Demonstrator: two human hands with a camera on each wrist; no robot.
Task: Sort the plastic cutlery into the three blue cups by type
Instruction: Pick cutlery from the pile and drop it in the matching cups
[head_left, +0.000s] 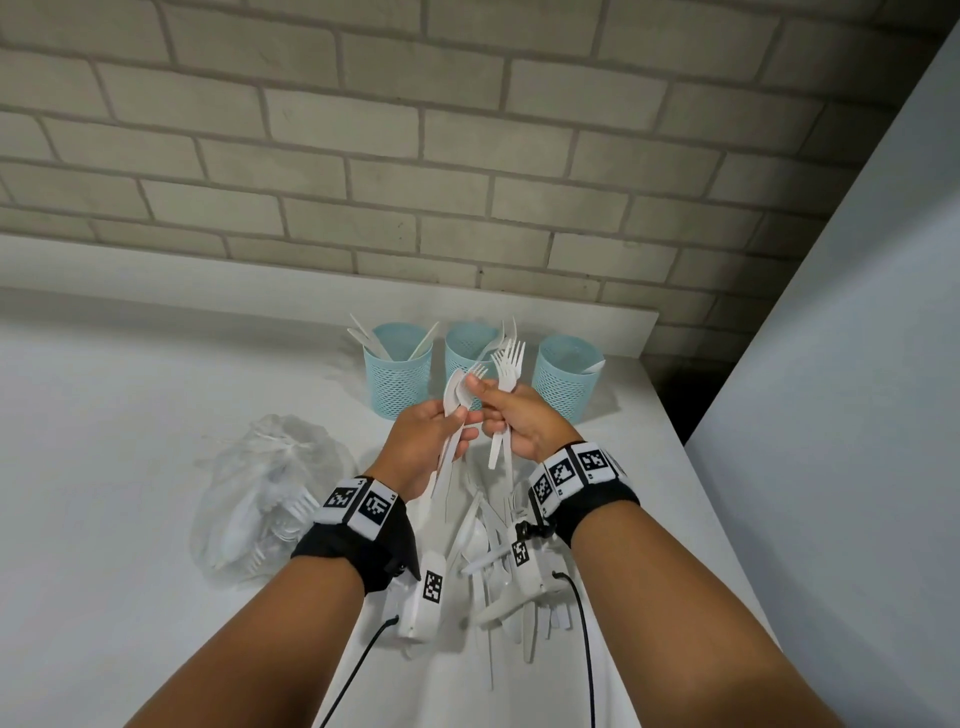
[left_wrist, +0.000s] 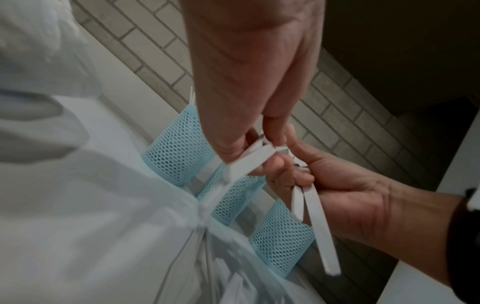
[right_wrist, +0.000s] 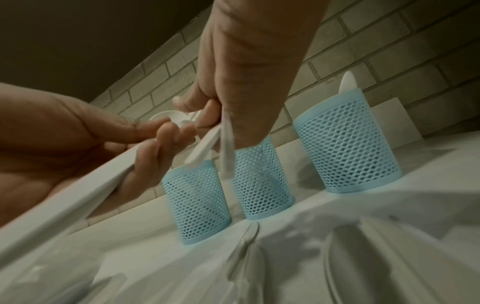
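Three blue mesh cups stand in a row by the wall: the left cup (head_left: 397, 376) holds knives, the middle cup (head_left: 467, 351) holds forks, and the right cup (head_left: 565, 378) shows one white tip. Just in front of them, my left hand (head_left: 462, 423) grips a bundle of spoons and other cutlery (head_left: 453, 400) by the handles (left_wrist: 249, 158). My right hand (head_left: 485, 402) holds two forks (head_left: 509, 361) upright in its curled fingers, their handles (left_wrist: 318, 224) hanging below. Its thumb and forefinger touch a fork (head_left: 477, 371) in the left hand's bundle.
A loose pile of white cutlery (head_left: 491, 551) lies on the white table (head_left: 130, 415) under my wrists. A clear plastic bag (head_left: 260, 493) with more cutlery sits to the left. The brick wall (head_left: 467, 156) rises behind the cups, and a grey panel (head_left: 831, 389) closes the right side.
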